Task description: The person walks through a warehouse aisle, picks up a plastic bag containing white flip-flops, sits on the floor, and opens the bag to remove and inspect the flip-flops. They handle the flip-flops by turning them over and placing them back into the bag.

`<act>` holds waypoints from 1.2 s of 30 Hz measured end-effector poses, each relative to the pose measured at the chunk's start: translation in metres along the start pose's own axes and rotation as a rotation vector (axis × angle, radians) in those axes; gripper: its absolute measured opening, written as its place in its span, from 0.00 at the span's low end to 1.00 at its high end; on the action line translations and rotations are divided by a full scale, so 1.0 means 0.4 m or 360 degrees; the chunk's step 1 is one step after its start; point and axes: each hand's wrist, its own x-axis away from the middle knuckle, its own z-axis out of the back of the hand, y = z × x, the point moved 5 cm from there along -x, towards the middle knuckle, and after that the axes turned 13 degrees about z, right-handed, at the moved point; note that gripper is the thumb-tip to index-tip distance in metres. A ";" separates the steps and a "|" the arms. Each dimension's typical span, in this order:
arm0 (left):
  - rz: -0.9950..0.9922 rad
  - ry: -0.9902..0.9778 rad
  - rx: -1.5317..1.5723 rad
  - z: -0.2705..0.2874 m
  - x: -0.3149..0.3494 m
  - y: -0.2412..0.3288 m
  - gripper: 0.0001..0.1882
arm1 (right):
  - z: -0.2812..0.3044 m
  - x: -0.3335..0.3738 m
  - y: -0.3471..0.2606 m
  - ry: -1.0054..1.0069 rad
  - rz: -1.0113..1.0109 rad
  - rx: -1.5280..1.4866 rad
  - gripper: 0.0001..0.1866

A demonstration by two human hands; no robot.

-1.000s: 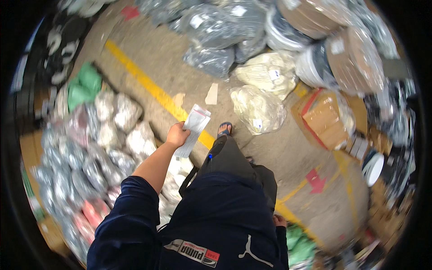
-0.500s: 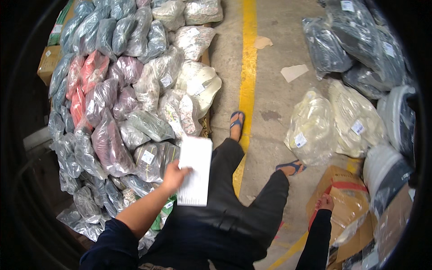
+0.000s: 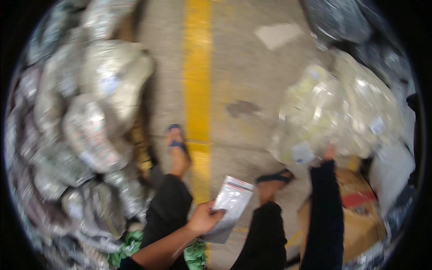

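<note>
My left hand point(image 3: 207, 219) is closed round a flat white packet point(image 3: 235, 198), its thumb lying on top. The packet has a glossy face and a thin red line along its upper edge. My right hand point(image 3: 330, 152), blurred and partly hidden behind its dark sleeve, is at the lower edge of a clear plastic bag with cream-coloured contents point(image 3: 310, 117). A white label point(image 3: 303, 153) is on that bag near the hand. Whether the fingers grip the plastic cannot be made out. A second cream bag point(image 3: 366, 103) lies against the first on the right.
Plastic-wrapped bundles point(image 3: 94, 135) are piled along the left. Dark wrapped bundles point(image 3: 342, 20) lie at the far right. An open cardboard box point(image 3: 360, 220) with red tape stands below my right hand. A yellow line point(image 3: 197, 76) and a cardboard scrap point(image 3: 279, 35) are on the floor.
My right hand has moved from above the cardboard box up to the cream bag. My left hand has brought the packet right and lower, tilting it. The whole view has shifted rightward and closer.
</note>
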 end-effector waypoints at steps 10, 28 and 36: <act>-0.0013 -0.0392 -0.0204 -0.057 -0.080 0.016 0.15 | 0.399 0.272 -0.221 0.1458 -0.0771 -0.2749 0.27; -0.1014 -0.0558 -0.0251 -0.056 -0.019 0.165 0.24 | 1.077 0.596 -1.271 0.0619 0.2064 -0.0700 0.10; -0.1095 -0.0629 0.0052 -0.040 -0.039 0.218 0.28 | 0.742 0.435 -1.577 -0.0501 0.1321 -0.0187 0.13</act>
